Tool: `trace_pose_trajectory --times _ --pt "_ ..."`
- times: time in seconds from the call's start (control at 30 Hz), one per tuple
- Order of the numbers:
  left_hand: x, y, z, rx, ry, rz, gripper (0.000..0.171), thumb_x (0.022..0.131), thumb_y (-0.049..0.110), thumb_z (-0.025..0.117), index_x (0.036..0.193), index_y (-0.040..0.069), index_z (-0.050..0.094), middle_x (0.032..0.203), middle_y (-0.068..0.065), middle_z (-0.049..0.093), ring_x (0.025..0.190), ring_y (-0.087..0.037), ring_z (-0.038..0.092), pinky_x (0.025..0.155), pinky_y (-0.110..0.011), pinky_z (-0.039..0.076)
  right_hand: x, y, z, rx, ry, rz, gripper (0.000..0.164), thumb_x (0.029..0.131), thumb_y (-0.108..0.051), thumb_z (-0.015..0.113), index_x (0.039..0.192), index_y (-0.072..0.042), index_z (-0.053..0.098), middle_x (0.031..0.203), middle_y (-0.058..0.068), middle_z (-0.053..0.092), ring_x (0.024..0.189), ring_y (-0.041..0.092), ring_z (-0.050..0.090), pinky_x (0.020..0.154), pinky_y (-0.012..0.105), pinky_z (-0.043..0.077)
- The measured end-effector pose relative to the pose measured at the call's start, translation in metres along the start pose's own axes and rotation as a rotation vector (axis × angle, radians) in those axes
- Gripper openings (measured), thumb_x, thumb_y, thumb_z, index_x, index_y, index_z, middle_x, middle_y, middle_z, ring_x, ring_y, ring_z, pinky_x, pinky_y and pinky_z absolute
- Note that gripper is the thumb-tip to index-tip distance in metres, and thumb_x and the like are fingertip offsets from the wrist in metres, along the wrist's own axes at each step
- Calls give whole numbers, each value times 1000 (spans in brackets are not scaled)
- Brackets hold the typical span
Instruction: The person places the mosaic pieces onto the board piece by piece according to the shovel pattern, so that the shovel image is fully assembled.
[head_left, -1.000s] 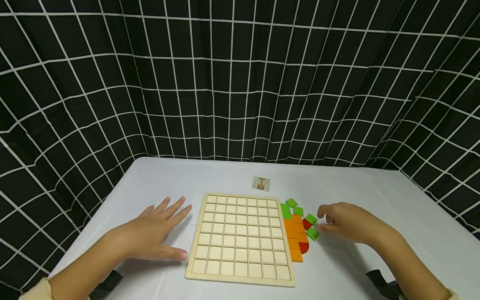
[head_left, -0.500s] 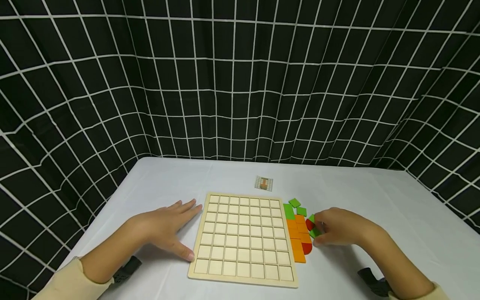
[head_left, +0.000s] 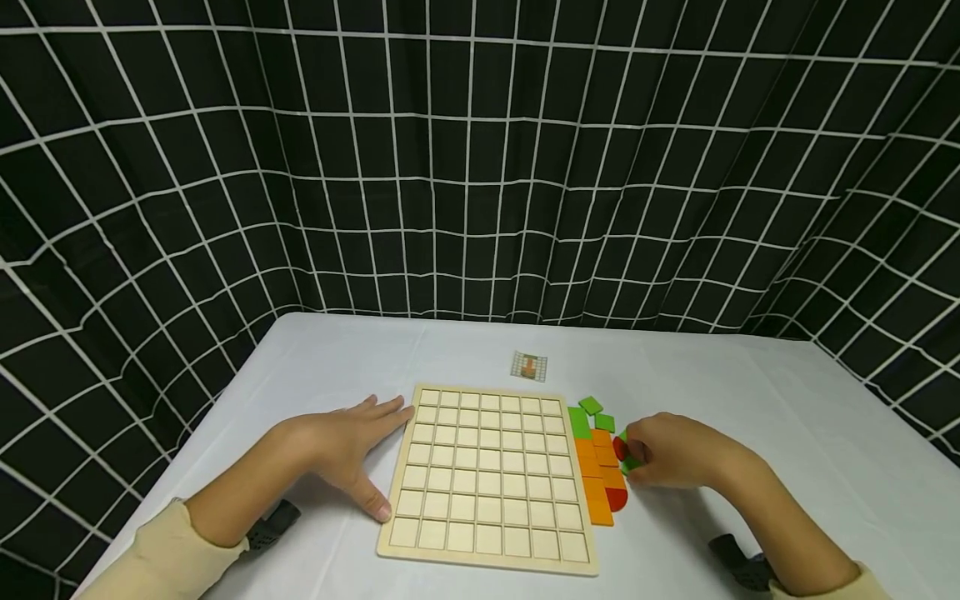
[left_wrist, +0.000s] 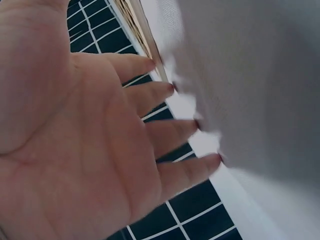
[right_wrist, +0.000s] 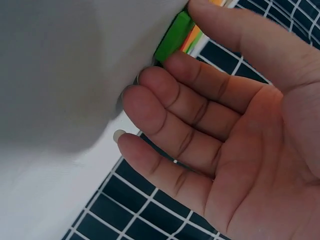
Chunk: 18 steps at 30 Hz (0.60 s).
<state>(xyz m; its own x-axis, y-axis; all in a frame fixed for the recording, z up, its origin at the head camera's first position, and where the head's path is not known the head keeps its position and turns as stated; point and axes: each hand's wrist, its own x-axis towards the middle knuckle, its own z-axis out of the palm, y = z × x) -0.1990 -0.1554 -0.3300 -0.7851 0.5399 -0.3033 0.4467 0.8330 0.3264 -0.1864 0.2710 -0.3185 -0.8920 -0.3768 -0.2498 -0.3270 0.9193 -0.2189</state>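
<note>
My left hand [head_left: 341,450] lies at the left side of a pale wooden grid board [head_left: 487,479]. Its thumb and a fingertip touch the board's edge, and in the left wrist view its fingers are straight. To the right of the board, my right hand [head_left: 682,450] pinches a green tile [right_wrist: 174,37] between thumb and index finger, down at the white cloth. Orange tiles [head_left: 588,462], red rounded tiles [head_left: 617,499] and more green tiles [head_left: 580,422] lie flat beside the board's right edge. My right fingers partly cover the nearest green and red ones.
A small printed pattern card [head_left: 529,367] lies behind the board. The white-covered table [head_left: 360,342] ends at a black curtain [head_left: 480,167] with a white grid. Two loose green tiles [head_left: 591,406] sit near the board's far right corner.
My left hand has moved right until it touches the board's edge. My right hand has moved left and down onto the tiles, and its thumb and index finger have closed on a green one.
</note>
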Motion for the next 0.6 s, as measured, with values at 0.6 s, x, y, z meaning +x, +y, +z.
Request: trace_pose_trajectory --times 0.6 --pt "11 -7 3 3 157 250 108 66 61 85 146 -1 48 152 -13 46 142 -32 39 115 -49 32 -4 2 -11 45 80 -151 19 75 -9 80 82 -15 64 68 -9 54 61 9 48 54 25 44"
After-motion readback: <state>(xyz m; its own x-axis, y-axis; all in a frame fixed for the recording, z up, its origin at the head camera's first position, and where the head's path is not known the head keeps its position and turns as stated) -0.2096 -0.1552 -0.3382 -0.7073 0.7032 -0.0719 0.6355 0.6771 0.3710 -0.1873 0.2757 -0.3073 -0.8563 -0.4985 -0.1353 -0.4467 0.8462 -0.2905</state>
